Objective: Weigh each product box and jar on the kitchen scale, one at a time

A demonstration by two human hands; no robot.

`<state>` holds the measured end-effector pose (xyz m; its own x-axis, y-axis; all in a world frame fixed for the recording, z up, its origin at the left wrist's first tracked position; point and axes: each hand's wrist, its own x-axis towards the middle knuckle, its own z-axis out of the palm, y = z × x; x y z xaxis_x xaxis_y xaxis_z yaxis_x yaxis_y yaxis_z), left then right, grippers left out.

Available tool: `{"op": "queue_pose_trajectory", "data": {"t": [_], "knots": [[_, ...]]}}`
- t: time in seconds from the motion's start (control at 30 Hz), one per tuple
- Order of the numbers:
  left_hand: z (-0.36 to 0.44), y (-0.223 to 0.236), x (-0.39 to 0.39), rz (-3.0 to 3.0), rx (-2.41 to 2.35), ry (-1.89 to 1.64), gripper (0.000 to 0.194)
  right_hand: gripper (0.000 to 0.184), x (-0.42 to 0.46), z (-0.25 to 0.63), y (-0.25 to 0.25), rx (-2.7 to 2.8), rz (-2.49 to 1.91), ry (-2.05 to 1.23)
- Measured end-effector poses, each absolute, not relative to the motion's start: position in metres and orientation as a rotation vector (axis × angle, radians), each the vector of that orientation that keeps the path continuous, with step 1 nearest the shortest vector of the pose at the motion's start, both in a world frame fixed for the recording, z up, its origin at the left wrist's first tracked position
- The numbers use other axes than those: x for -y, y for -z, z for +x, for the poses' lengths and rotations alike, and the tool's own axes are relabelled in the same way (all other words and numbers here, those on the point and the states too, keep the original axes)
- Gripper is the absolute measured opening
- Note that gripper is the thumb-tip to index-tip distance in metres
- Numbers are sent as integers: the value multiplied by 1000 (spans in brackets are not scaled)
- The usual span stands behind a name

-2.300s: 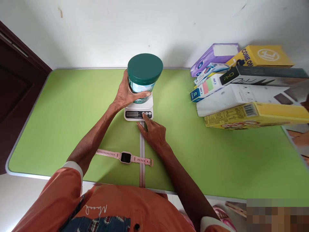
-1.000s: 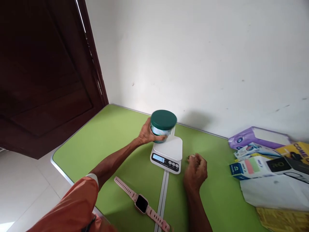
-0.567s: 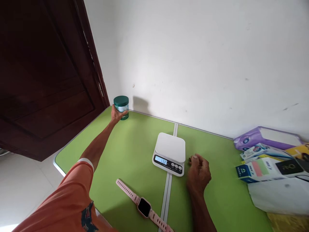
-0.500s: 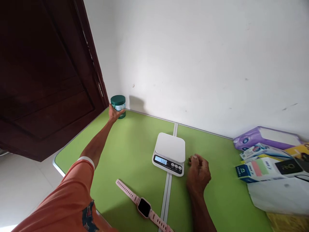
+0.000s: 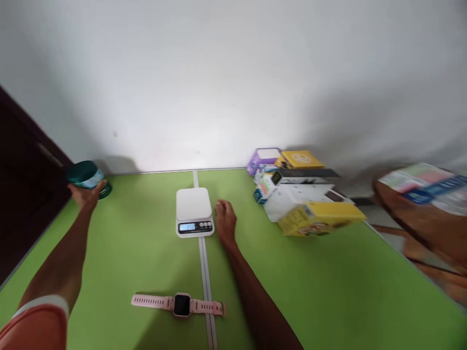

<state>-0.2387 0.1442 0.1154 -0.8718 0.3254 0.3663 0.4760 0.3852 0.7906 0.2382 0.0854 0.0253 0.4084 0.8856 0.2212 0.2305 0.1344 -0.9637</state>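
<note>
At the table's far left corner, my left hand [image 5: 85,195] is wrapped round a round tub [image 5: 84,172] with a dark green lid and a pale label. The tub is a little blurred. My right hand [image 5: 226,221] rests with curled fingers just right of a white digital kitchen scale [image 5: 193,206], and I see nothing in it. The scale's platform is bare and its display is lit, with digits too blurred to read surely. Closer to me lies a pink smartwatch [image 5: 181,305], its strap stretched out flat.
Several boxes and packs stand at the right, among them a yellow box [image 5: 321,218], a white box [image 5: 288,197] and a purple pack [image 5: 264,158]. The green table [image 5: 146,253] meets a white wall. A brown wooden seat [image 5: 430,228] with a printed sheet is beyond its right edge.
My left hand has carried the tub off the scale to the far left corner. My right hand has left the scale's buttons for its right side. The display has lit up; the view has swung.
</note>
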Motion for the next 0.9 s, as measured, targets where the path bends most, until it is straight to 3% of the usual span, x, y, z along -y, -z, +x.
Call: {"op": "queue_pose_trajectory", "data": {"t": [0.13, 0.27, 0.43, 0.73, 0.9], "knots": [[-254, -109, -159, -704, 2567, 1536, 99, 49, -90, 237, -31, 1096, -1391, -643], [-232, -116, -135, -882, 2428, 1794, 79, 49, -80, 241, -30, 1127, -1450, -652], [-231, -104, -132, -854, 2484, 1737, 72, 53, -84, 251, -19, 1123, -1572, -684], [-236, -101, -119, -928, 2579, 1676, 82, 52, -76, 253, -26, 1161, -1584, -667], [-172, -106, -113, -696, 2592, 1879, 70, 54, -83, 252, -17, 1141, -1573, -673]]}}
